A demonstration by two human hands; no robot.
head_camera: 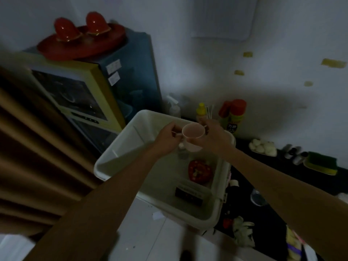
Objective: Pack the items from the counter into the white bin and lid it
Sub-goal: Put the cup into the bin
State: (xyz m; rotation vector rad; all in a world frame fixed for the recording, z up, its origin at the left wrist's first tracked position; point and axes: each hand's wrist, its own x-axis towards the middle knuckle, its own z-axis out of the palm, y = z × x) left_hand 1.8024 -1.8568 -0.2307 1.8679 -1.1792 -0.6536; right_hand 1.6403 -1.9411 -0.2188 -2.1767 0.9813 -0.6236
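Packing partly done: my left hand (165, 139) and right hand (213, 137) gripped the pink cup (194, 137) between curled fingers above the white bin (116, 149), a red heart-shaped item (199, 171) and dark box (189, 195) already lying below them, while bottles (233, 115) and a sponge (320, 164) remained on the table (282, 172) to their right, with no lid in view.

- The white bin (131, 140) looks like plain plastic to us: smooth walls, more matt than shiny.
- The pink cup (194, 137) is smooth with a faint sheen at the rim. We can't tell if it's ceramic or plastic.
- The red heart-shaped box (199, 171) is glossy and catches small highlights.
- The red tray (56, 48) and its two domes (66, 29) look like shiny hard plastic.
- The cabinet door (75, 95) is dark, reflective glass.
- The brown curtain (28, 147) is matt cloth in soft folds.
- The sponge (322, 164) has a rough green top over yellow foam.
- The counter (280, 161) looks black and dull to us.
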